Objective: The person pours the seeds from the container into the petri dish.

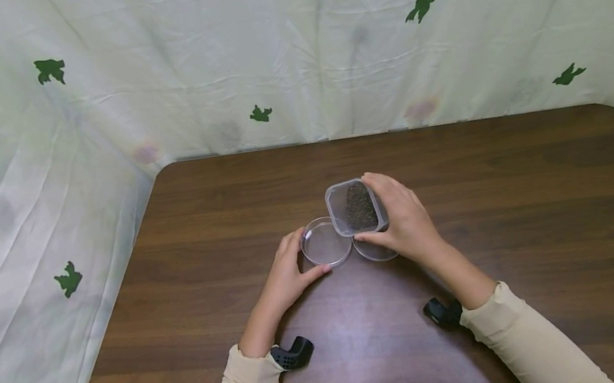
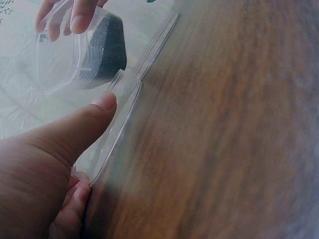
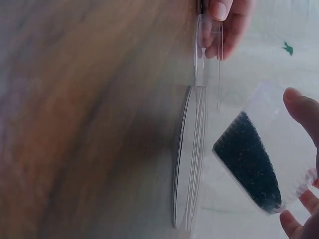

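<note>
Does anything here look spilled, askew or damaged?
Nothing looks damaged or spilled. The clear container is tilted, its dark grains gathered along one side, but the right hand grips it, so that looks deliberate; no loose grains show on the table.

In the head view, the square plastic tub (image 1: 338,210) blocks the far part of the petri dish (image 1: 376,250) beneath it; the dark granules (image 1: 360,207) inside it, too tiny to identify! Left wrist view, the surface (image 2: 224,124) below the tub blurs; right wrist view, the edge crops the right hand (image 1: 404,216) gripping it.
</note>
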A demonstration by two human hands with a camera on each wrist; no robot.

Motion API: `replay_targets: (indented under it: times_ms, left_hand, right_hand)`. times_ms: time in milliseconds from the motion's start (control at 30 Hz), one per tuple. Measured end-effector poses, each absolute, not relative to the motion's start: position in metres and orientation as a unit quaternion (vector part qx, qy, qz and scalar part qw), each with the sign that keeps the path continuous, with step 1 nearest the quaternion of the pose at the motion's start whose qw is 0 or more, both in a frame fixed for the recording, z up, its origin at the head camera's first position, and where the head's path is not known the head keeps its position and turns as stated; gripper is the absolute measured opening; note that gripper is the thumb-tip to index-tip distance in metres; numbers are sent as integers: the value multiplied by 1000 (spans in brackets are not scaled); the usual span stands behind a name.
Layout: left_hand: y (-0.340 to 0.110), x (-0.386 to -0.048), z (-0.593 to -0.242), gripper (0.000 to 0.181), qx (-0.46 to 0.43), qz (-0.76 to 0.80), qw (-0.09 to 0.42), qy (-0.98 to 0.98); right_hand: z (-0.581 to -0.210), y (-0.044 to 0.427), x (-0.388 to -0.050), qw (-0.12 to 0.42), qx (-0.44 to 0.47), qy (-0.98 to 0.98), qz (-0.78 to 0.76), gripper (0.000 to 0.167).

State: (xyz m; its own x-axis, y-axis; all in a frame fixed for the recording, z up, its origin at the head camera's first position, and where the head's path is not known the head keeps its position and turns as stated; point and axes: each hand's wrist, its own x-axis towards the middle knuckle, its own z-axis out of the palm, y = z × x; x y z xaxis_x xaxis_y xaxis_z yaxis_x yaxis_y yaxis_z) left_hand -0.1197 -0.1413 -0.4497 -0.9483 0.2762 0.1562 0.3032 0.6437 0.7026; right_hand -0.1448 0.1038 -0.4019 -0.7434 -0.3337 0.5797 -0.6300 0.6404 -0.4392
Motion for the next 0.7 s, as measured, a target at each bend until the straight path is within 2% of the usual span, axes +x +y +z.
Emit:
replay_targets:
  times_ms: [700]
  left_hand:
    - [-142, -121, -452, 83, -167, -387, 24, -906]
  right_hand:
    - [-400, 95, -149, 249, 312, -875, 273, 94]
